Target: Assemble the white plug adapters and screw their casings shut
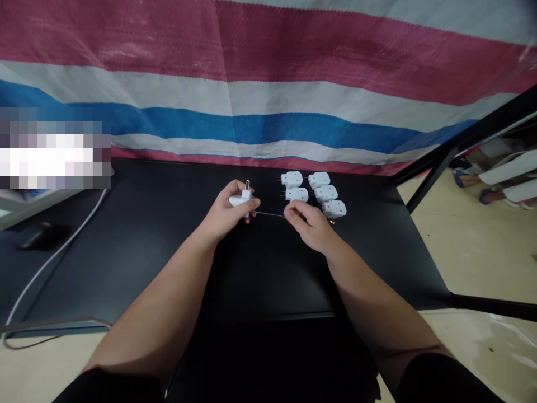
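Gripping one white plug adapter (pixel 242 198), the left hand (pixel 229 212) holds it above the black worktop (pixel 260 268), toward the far edge and a little left of the middle; the adapter's metal prongs point upward. The right hand (pixel 308 224) is closed in a pinch on a thin tool (pixel 271 214), whose slender shaft reaches leftward to the underside of the held adapter and seems to touch it. I cannot tell what kind of tool it is; only the shaft and a hint of blue at the fingers show.

Five more white adapters (pixel 312 193) lie on the worktop just behind the right hand, near the far edge. They sit in two columns, two on the left and three on the right, close together and with their prongs pointing left. That makes six adapters in all. A tiny brass-coloured speck (pixel 331 222) lies beside the nearest one, just right of the right hand; it is too small to identify.

A white cable (pixel 54 252) curves across the left part of the worktop toward the near left corner. A striped woven sheet (pixel 268 84) in red, white and blue hangs behind the far edge. A dark object (pixel 39 235) rests at the far left.
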`<action>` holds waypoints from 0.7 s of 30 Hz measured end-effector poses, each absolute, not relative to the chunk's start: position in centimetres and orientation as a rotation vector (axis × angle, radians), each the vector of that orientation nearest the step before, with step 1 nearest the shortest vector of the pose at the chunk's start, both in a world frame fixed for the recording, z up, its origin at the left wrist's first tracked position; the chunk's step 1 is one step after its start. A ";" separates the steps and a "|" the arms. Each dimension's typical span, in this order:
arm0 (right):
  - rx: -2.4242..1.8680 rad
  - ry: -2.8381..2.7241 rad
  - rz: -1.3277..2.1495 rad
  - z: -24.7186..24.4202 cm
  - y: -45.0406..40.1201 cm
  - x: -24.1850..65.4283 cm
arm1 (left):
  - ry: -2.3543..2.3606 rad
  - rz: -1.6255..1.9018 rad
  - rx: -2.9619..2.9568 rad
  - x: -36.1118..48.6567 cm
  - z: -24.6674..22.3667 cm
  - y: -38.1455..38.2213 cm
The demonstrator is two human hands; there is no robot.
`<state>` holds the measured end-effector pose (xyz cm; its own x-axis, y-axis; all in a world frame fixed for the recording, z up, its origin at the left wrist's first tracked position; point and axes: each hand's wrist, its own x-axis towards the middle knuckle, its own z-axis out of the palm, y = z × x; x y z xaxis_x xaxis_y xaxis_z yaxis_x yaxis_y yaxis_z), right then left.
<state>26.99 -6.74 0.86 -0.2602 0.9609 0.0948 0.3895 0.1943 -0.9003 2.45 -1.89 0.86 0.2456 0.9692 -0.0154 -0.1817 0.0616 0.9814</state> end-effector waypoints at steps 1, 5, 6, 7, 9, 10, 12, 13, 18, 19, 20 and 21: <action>-1.246 -1.780 1.016 0.8 -6.8 27.1 | 0.925 1.076 1.140 2.5 0.8 -1.9; -1.233 -1.802 0.954 0.7 -6.6 27.5 | 0.942 1.063 1.100 2.4 0.4 -1.6; -1.252 -1.793 0.946 0.7 -6.6 27.5 | 0.937 1.067 1.108 2.4 0.3 -1.6; -1.278 -1.787 0.944 0.7 -6.5 27.5 | 0.928 1.073 1.123 2.4 0.3 -1.5; -1.329 -1.786 0.951 0.9 -6.4 27.3 | 0.902 1.086 1.156 2.4 0.2 -1.5; -1.347 -1.792 0.958 1.0 -6.5 27.2 | 0.889 1.091 1.162 2.5 0.1 -1.5; -1.350 -1.803 0.971 1.2 -6.6 27.0 | 0.887 1.096 1.139 2.6 0.1 -1.5; -1.335 -1.804 0.977 1.2 -6.6 26.9 | 0.899 1.092 1.114 2.6 0.2 -1.5; -1.238 -1.789 0.962 0.9 -6.8 26.9 | 1.004 1.040 0.983 2.9 0.1 -1.4; -1.242 -1.777 0.952 0.8 -6.7 27.0 | 1.013 1.036 0.958 2.9 0.0 -1.3; -1.262 -1.767 0.941 0.7 -6.6 27.0 | 1.019 1.033 0.938 3.0 -0.1 -1.4; -1.295 -1.760 0.930 0.6 -6.4 27.1 | 1.022 1.030 0.925 3.0 -0.1 -1.4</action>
<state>27.07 -6.45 0.63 -0.2086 0.9669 0.1467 0.4238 0.2246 -0.8774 3.00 -1.38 -0.10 0.1823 0.9589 -0.2172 -0.2248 0.2557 0.9403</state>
